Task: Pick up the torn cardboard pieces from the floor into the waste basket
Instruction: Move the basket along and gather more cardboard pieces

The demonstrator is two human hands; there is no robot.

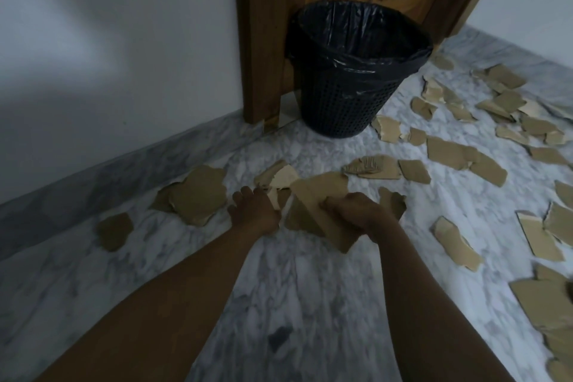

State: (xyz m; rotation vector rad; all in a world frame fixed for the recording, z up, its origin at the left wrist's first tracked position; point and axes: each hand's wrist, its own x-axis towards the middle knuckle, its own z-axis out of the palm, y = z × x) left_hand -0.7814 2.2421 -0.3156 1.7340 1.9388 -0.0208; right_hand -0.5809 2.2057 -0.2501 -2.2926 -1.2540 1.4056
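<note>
Several torn brown cardboard pieces lie scattered over the marble floor (310, 288). My right hand (356, 211) is shut on a large folded cardboard piece (313, 211) held just above the floor. My left hand (252, 211) reaches down beside it, fingers on small pale scraps (283, 178); whether it grips one is unclear. The black mesh waste basket (347, 108) with a black liner stands upright beyond my hands, in front of a wooden door. A big rounded cardboard piece (198, 192) lies left of my left hand.
A white wall with a marble skirting (93, 170) runs along the left. The wooden door and frame (260, 40) stand behind the basket. More cardboard scraps (465, 158) spread densely to the right and far right of the floor.
</note>
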